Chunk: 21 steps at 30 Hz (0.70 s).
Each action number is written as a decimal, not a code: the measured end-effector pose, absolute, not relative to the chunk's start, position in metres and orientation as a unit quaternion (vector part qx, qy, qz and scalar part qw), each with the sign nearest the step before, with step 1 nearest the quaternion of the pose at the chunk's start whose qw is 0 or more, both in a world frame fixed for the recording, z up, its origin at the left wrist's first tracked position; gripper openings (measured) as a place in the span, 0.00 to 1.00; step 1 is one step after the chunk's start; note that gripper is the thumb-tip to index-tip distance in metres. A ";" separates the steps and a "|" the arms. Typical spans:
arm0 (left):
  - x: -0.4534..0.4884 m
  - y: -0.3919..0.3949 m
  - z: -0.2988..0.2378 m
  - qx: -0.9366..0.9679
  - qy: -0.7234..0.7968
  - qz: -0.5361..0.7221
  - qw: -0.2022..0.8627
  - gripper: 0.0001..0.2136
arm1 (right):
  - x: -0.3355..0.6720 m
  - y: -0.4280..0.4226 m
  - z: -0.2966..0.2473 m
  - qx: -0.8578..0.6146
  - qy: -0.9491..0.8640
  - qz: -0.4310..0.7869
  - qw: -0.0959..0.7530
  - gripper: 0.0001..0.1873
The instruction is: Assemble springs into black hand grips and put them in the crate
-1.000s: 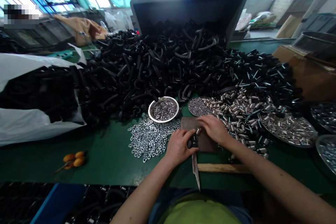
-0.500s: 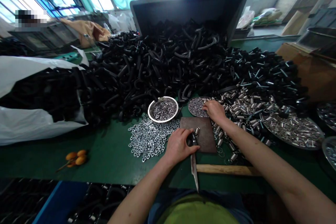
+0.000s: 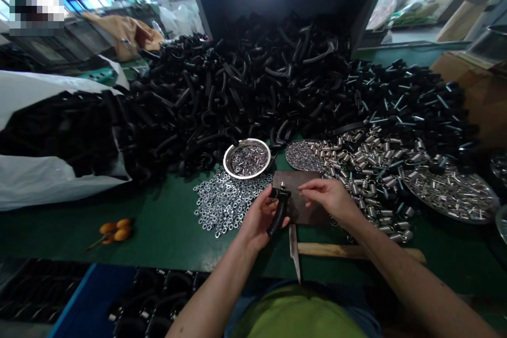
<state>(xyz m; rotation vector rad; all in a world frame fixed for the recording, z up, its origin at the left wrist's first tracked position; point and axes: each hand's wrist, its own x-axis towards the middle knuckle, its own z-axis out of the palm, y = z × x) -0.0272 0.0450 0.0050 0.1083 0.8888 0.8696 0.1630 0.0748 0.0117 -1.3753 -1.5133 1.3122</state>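
My left hand (image 3: 259, 219) is wrapped round a black curved plastic handle (image 3: 280, 214), tilted up over the left part of a flat metal plate (image 3: 304, 211). A small shiny metal piece (image 3: 282, 185) shows at the handle's upper end. My right hand (image 3: 327, 195) hovers over the plate, a short way right of the handle. Its thumb and fingertips are pinched together, and whatever may be between them is too small to make out. Below the plate lies a hammer, with a pointed metal head (image 3: 294, 253) and a wooden handle (image 3: 348, 251).
Loose nuts (image 3: 222, 203) lie left of the plate, below a metal bowl (image 3: 247, 175) of small parts. A tray of tiny pieces (image 3: 303, 157) stands behind the plate. Springs (image 3: 368, 169) and a tray of pins (image 3: 451, 195) are at right. Black handles (image 3: 237, 84) are heaped behind.
My right hand has come back from the tray of tiny pieces towards my left hand. My left hand has raised and turned the black handle off the plate. The view has shifted slightly.
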 end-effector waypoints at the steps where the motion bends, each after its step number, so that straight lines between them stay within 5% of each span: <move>1: -0.027 0.043 0.005 0.043 0.406 0.408 0.817 0.18 | 0.158 0.067 0.012 -0.521 -0.560 0.532 0.363 0.12; 11: -0.023 0.034 0.009 0.009 0.350 0.394 0.850 0.18 | 0.140 0.061 0.002 -0.512 -0.589 0.470 0.412 0.09; 18: -0.027 0.036 0.002 0.134 0.395 0.376 0.828 0.19 | 0.144 0.067 0.002 -0.461 -0.574 0.572 0.361 0.14; 21: -0.032 0.048 0.001 0.282 0.426 0.365 0.778 0.19 | 0.151 0.074 -0.001 -0.465 -0.706 0.432 0.316 0.12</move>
